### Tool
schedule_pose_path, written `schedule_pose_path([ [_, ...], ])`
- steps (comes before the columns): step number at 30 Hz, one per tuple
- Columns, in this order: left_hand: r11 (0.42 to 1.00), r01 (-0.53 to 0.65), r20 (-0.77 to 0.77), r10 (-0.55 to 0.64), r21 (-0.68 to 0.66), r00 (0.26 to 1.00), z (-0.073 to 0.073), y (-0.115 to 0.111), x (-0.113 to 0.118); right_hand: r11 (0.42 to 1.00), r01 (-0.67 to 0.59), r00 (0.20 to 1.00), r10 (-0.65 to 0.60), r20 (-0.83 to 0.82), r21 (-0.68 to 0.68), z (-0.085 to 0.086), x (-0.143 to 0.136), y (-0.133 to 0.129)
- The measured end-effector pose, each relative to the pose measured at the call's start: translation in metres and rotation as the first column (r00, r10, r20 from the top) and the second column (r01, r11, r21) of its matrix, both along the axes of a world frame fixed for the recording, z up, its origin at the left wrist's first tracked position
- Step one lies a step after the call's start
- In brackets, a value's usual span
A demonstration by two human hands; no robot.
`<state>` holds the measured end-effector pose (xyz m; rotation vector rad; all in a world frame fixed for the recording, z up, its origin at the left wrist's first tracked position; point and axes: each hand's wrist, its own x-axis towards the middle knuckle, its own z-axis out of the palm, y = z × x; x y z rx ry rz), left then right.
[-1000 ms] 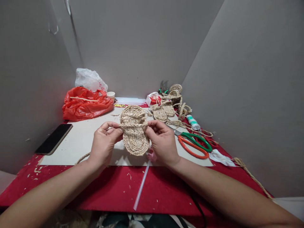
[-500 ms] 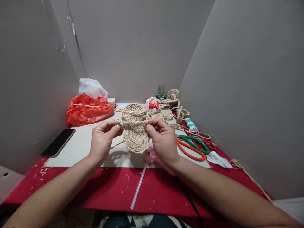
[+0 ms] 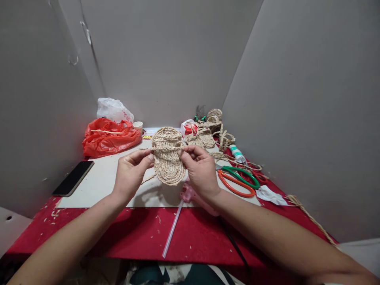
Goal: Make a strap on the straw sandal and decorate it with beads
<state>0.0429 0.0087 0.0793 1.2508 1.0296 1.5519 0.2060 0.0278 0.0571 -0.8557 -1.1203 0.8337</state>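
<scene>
A small woven straw slipper (image 3: 170, 171), with a coiled sole and a band across it, is held up over the white board. My left hand (image 3: 130, 172) pinches its left edge between thumb and fingers. On the opposite edge, my right hand (image 3: 202, 171) has the same kind of pinch. A twisted straw cord (image 3: 166, 149) runs across the band from one hand to the other, its thin tail poking out past my left fingers. Another loose cord end (image 3: 148, 179) hangs below my left hand. Under my right wrist lies a pink glue gun (image 3: 187, 193) with a clear glue stick (image 3: 172, 229).
Scissors (image 3: 239, 182) with green and orange handles lie right of my right hand. More straw slippers (image 3: 205, 138) and coiled cord (image 3: 214, 116) sit behind. A red plastic bag (image 3: 111, 138) and a phone (image 3: 73, 178) are at left. Grey panels enclose the table.
The slipper and both hands have shifted slightly up in view, and the whole scene has drifted a little left. Both hands keep their pinch.
</scene>
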Motion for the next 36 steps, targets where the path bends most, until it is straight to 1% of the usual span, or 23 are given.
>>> schedule_pose_path([
  [3,1.0,-0.018,0.038,0.018,-0.024,0.999,0.001,0.0,0.004,1.0,0.004,1.0,-0.004,0.009,0.013,-0.003,-0.002,0.0],
  [8,0.998,-0.065,0.079,0.065,0.005,0.995,-0.004,0.007,0.009,0.999,-0.001,1.0,0.0,0.024,0.033,-0.009,-0.006,-0.004],
  [11,0.997,-0.075,0.102,0.076,-0.012,0.992,-0.012,0.009,0.011,0.999,-0.009,0.999,0.008,0.038,0.032,-0.01,-0.007,-0.005],
  [17,0.993,-0.11,0.137,0.116,-0.052,0.984,-0.033,0.009,0.012,0.999,-0.044,0.995,0.043,0.093,0.013,-0.019,-0.01,-0.002],
  [20,0.99,-0.138,0.127,0.142,-0.04,0.982,-0.038,0.006,0.011,0.999,-0.053,0.993,0.052,0.11,0.009,-0.022,-0.012,-0.002],
  [24,0.988,-0.153,0.101,0.153,-0.007,0.983,-0.037,0.002,0.01,0.998,-0.055,0.993,0.055,0.108,0.0,-0.021,-0.012,-0.005],
  [28,0.991,-0.133,0.08,0.133,-0.011,0.988,-0.035,0.0,0.011,0.998,-0.059,0.995,0.061,0.074,-0.027,-0.019,-0.01,-0.003],
  [31,0.996,-0.074,0.075,0.078,-0.052,0.994,-0.032,-0.002,0.011,0.996,-0.067,0.997,0.07,0.04,-0.066,-0.019,-0.009,0.002],
  [34,0.994,0.02,0.12,-0.007,-0.109,0.993,-0.027,-0.002,0.009,0.992,-0.084,0.996,0.086,0.011,-0.098,-0.02,-0.008,0.006],
  [36,0.988,0.059,0.144,-0.039,-0.143,0.989,-0.024,-0.001,0.006,0.989,-0.096,0.995,0.096,-0.002,-0.11,-0.019,-0.008,0.006],
])
